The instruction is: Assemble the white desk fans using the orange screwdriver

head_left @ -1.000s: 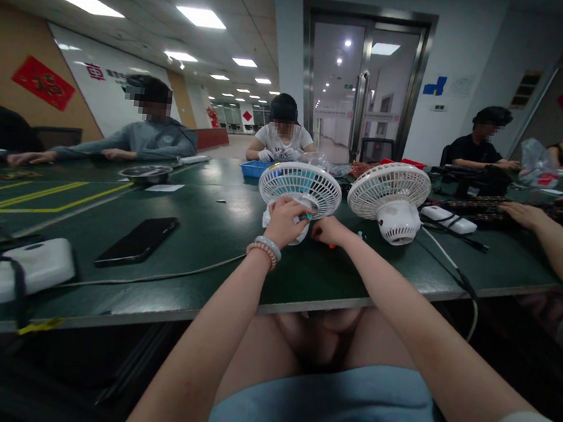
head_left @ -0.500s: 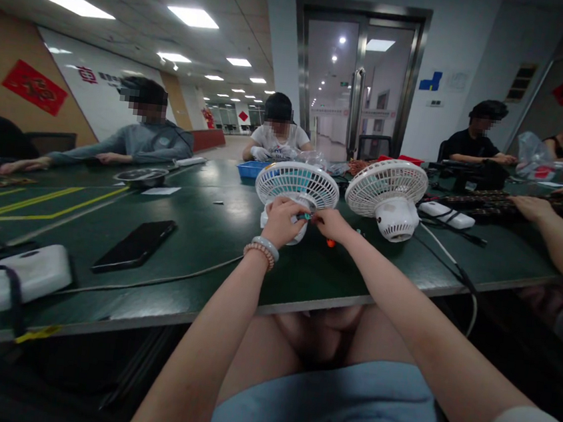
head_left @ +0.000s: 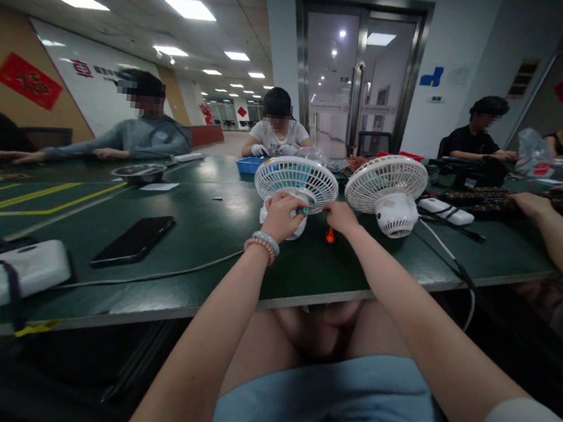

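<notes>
A white fan head (head_left: 297, 179) with a slatted round grille stands on the green table, facing away from me. My left hand (head_left: 282, 215) is closed at its near side, with a small green piece (head_left: 303, 210) between thumb and fingers; its kind is too small to tell. At the right edge of the grille is my right hand (head_left: 340, 216), fingers pinched together; what they hold, if anything, is hidden. Just below that hand an orange object (head_left: 330, 235) lies on the table. To the right sits a second white fan head (head_left: 389, 189).
A black phone (head_left: 133, 241) and a white power bank (head_left: 28, 272) lie to the left, with a cable crossing toward the fan. Another white box (head_left: 446, 211) with a cord lies right. Behind stands a blue tray (head_left: 250, 166). Co-workers sit around the table (head_left: 202, 196).
My right hand has moved a little right, away from my left hand and the green piece. The left hand stays at the fan. The view has shifted slightly.
</notes>
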{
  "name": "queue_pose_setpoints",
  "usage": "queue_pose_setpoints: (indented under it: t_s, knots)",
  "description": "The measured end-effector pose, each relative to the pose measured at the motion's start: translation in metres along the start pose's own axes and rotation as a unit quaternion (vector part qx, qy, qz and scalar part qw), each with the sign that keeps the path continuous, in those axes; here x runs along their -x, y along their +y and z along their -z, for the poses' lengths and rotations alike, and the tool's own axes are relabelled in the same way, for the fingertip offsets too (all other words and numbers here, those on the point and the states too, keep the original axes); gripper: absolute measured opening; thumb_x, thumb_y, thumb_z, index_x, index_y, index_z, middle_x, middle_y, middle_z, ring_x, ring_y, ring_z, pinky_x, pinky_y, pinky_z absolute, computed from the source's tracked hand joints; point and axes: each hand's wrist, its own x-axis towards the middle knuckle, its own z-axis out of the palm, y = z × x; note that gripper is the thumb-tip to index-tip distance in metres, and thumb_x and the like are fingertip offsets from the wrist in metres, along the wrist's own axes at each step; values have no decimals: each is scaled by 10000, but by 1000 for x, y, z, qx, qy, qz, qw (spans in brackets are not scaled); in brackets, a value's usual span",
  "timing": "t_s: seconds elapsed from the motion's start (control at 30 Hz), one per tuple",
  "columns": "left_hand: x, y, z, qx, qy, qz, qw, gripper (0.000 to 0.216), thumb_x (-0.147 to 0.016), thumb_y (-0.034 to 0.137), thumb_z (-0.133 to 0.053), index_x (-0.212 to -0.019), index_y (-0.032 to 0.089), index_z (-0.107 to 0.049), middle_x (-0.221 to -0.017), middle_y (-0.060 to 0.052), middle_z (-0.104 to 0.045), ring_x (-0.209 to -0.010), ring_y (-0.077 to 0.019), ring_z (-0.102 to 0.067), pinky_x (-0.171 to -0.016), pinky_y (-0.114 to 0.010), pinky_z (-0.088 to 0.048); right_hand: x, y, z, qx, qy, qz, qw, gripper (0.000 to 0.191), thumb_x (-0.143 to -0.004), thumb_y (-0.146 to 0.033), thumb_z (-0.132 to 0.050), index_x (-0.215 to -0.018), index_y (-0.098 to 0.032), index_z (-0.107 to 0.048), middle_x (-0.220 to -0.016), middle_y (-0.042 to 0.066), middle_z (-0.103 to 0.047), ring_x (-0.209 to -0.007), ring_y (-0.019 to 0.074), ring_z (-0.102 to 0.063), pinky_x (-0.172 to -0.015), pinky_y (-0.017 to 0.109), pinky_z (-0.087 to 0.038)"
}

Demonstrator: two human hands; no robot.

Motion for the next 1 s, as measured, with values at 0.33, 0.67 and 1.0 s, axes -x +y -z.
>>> queue_pose_setpoints:
  t_s: [0.33,0.67,1.0]
  knots:
    - [1,0,0,5,1,-1,1000,185,-705,259,-584,-871,255,-668,-915,-16,-659,-1036,-240,-484,-919,-431,-290,-12,13,-14,18,-81,3,997,330,-798,-243,-493,-1092,-176,-629,-1108,74,-644,-1025,191,-589,-874,247,-427]
    - [2,1,1,7,-1,-1,1000,188,-701,250,-584,-870,252,-666,-907,-16,-656,-1029,-237,-477,-912,-419,-290,-13,12,-8,43,-103,-11,994,261,-723,-117,-566,-930,-179,-711,-988,82,-685,-941,172,-624,-829,211,-442]
    - [1,1,0,0,-8,8,1000,198,-705,258,-581,-884,257,-667,-929,-11,-665,-1047,-242,-481,-918,-423,-281,-4,-3,-2,69,-86,19,994,225,-790,-168,-516,-925,-175,-695,-1030,123,-655,-967,214,-600,-812,283,-449]
